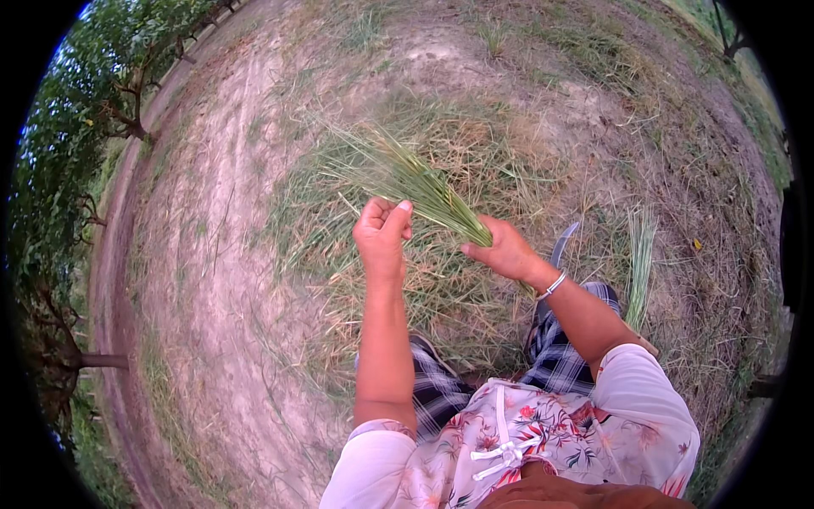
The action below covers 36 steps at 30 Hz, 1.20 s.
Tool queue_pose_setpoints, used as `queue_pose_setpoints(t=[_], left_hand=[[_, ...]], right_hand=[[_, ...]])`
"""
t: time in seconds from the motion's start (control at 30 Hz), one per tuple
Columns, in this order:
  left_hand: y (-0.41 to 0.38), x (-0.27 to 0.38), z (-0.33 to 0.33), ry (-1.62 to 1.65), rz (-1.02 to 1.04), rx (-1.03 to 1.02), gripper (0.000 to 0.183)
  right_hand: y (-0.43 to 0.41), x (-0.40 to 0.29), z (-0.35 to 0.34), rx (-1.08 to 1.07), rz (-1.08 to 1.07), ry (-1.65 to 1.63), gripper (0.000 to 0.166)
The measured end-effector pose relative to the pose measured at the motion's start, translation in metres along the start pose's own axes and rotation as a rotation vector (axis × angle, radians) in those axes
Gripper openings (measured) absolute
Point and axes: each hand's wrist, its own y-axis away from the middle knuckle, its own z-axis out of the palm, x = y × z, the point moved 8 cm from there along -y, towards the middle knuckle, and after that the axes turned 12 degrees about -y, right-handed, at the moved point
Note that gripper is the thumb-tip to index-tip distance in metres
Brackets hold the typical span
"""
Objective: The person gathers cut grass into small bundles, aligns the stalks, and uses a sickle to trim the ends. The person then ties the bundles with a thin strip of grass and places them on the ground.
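Note:
My right hand (505, 245) is closed around the lower end of a bundle of green grass stalks (439, 197), whose thin tops fan out to the upper left. Beside the bundle's left edge, my left hand (385, 226) has its fingers curled and the thumb against them; a thin stalk seems to run to the fingers, but its grip is not clear. Under both hands lies a spread of cut grass (445, 280), part green and part dry. A curved sickle blade (563, 245) shows just beyond my right wrist, its lower part hidden by the forearm.
A separate bundle of green stalks (639, 267) lies on the ground to the right. My legs in plaid trousers (559, 362) are folded close to the grass heap. Bare, dry soil (222, 254) with sparse grass stretches left towards a row of trees (130, 121).

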Motion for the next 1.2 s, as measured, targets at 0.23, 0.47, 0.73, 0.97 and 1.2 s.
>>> queue_pose_setpoints(t=[0.23,0.47,0.73,0.97,1.2], left_hand=[[0.002,-0.010,-0.003,0.116,-0.041,-0.016,0.012],[0.010,-0.015,0.011,0.293,-0.218,-0.172,0.012],[0.019,-0.017,0.022,0.637,-0.302,-0.408,0.019],[0.023,-0.023,0.023,0.529,-0.341,-0.435,0.019],[0.027,-0.033,0.018,0.358,-0.399,-0.451,0.011]], right_hand=[[0.006,-0.011,-0.003,0.026,0.048,0.184,0.028],[0.007,-0.008,-0.014,0.057,0.040,0.187,0.029],[0.008,-0.021,-0.020,0.091,0.015,0.371,0.032],[0.009,-0.026,-0.027,0.095,0.018,0.537,0.032],[0.008,-0.025,-0.029,0.102,-0.064,0.618,0.029]])
